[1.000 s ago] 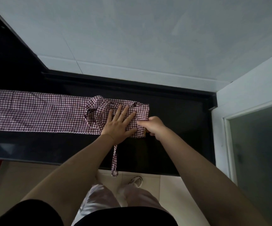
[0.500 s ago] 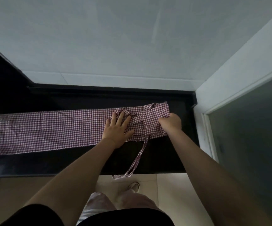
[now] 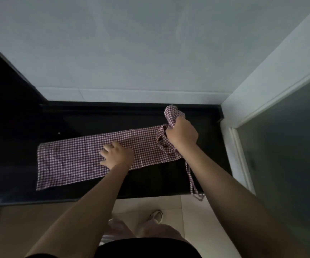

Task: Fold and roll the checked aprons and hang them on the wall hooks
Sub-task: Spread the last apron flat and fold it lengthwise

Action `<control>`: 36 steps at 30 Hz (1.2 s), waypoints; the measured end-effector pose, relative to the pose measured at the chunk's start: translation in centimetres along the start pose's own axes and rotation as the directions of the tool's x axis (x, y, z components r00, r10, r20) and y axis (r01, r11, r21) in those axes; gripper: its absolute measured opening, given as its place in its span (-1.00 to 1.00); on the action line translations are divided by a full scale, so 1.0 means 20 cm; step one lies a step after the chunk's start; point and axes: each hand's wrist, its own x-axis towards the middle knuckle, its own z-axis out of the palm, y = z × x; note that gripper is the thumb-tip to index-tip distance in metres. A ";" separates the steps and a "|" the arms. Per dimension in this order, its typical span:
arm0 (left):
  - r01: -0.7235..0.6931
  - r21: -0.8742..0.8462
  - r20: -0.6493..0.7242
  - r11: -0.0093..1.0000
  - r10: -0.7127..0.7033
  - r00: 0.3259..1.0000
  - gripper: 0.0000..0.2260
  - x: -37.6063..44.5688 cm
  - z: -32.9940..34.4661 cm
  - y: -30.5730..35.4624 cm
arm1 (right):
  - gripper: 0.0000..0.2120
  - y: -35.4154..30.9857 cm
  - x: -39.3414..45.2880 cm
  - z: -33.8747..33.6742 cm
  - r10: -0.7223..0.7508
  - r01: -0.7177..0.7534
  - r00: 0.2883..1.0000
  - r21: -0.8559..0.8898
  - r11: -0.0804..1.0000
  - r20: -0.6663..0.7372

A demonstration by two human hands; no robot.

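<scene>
A maroon-and-white checked apron (image 3: 70, 161) lies folded into a long strip on the black counter (image 3: 146, 181). My left hand (image 3: 116, 155) presses flat on the middle of the strip with its fingers spread. My right hand (image 3: 183, 135) grips the bunched right end of the apron and holds it a little above the counter. A loop of strap sits just left of that fist, and one long strap (image 3: 192, 180) trails over the counter's front edge.
A pale wall (image 3: 131, 53) rises behind the counter. A white frame with a dark glass panel (image 3: 290, 155) stands close on the right. The counter's left part is dark and its details are hard to see. Beige floor tiles and my shoe (image 3: 156, 216) lie below.
My right hand has pulled the apron's bunched end up and to the right, unfolding it. My left hand slid left along the strip. The dangling strap moved right with the cloth.
</scene>
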 end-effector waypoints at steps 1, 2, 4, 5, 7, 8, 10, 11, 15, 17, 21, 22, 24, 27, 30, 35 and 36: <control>-0.045 -0.025 0.026 0.999 0.046 0.999 -0.51 0.02 -0.04 -0.04 | -0.83 -0.09 -0.04 0.05 -0.035 0.035 0.999 0.012 0.999 0.003; -0.113 -0.082 0.057 0.990 0.118 0.991 -0.52 0.04 -0.07 -0.06 | -0.86 -0.16 -0.08 0.09 -0.072 0.072 0.997 0.016 0.997 0.003; -0.229 -0.296 0.119 0.927 0.274 0.954 -0.57 0.10 -0.14 -0.12 | -0.87 -0.34 -0.18 0.19 -0.151 0.150 0.989 0.010 0.989 0.008; -0.244 -0.418 0.133 0.875 0.325 0.936 -0.59 0.13 -0.19 -0.18 | -0.87 -0.44 -0.22 0.26 -0.190 0.190 0.982 0.010 0.982 0.019; -0.275 -0.500 0.012 0.821 0.324 0.946 -0.64 0.17 -0.28 -0.31 | -0.85 -0.58 -0.30 0.36 -0.243 0.242 0.969 0.018 0.970 0.052; -0.256 -0.443 -0.083 0.859 0.245 0.966 -0.66 0.21 -0.34 -0.41 | -0.85 -0.66 -0.34 0.43 -0.257 0.255 0.964 0.025 0.967 0.073; -0.078 -0.337 -0.188 0.938 0.015 0.982 -0.65 0.29 -0.43 -0.60 | -0.83 -0.75 -0.38 0.52 -0.249 0.247 0.963 0.032 0.968 0.100; 0.020 -0.340 -0.162 0.940 -0.079 0.984 -0.63 0.34 -0.48 -0.71 | -0.82 -0.80 -0.40 0.58 -0.239 0.237 0.965 0.026 0.971 0.106; -0.068 -0.379 -0.017 0.923 0.067 0.998 -0.68 0.48 -0.60 -0.93 | -0.82 -0.96 -0.44 0.71 -0.192 0.196 0.975 -0.025 0.980 0.111; -0.076 -0.448 0.041 0.891 0.106 0.994 -0.73 0.52 -0.66 -0.96 | -0.82 -1.07 -0.48 0.76 -0.211 0.215 0.973 -0.027 0.976 0.094; 0.126 -0.621 0.255 0.774 0.048 0.966 -0.68 0.64 -0.72 -1.00 | -0.84 -1.30 -0.57 0.88 -0.312 0.314 0.946 -0.003 0.949 0.091; 0.190 -0.672 0.305 0.716 0.033 0.952 -0.67 0.68 -0.74 -1.02 | -0.82 -1.35 -0.59 0.93 -0.342 0.344 0.929 0.011 0.939 0.139; 0.284 -0.767 0.366 0.576 0.029 0.930 -0.62 0.69 -0.78 -1.04 | -0.71 -1.41 -0.61 0.98 -0.407 0.404 0.836 0.090 0.911 0.369; 0.203 -0.750 0.328 0.630 0.086 0.941 -0.65 0.72 -0.79 -1.07 | -0.70 -1.45 -0.62 0.97 -0.463 0.507 0.572 0.152 0.848 0.677; 0.105 -0.657 0.283 0.747 0.115 0.952 -0.83 0.74 -0.76 -1.09 | -0.84 -1.40 -0.56 0.93 -0.435 0.417 0.680 0.177 0.891 0.590; 0.103 -0.637 0.320 0.764 0.141 0.937 -0.79 0.73 -0.77 -1.09 | -0.82 -1.25 -0.43 0.86 -0.303 0.316 0.880 0.025 0.948 0.366; 0.087 -0.621 0.316 0.779 0.147 0.937 -0.79 0.71 -0.78 -1.09 | -0.81 -1.23 -0.41 0.86 -0.278 0.297 0.894 0.001 0.955 0.351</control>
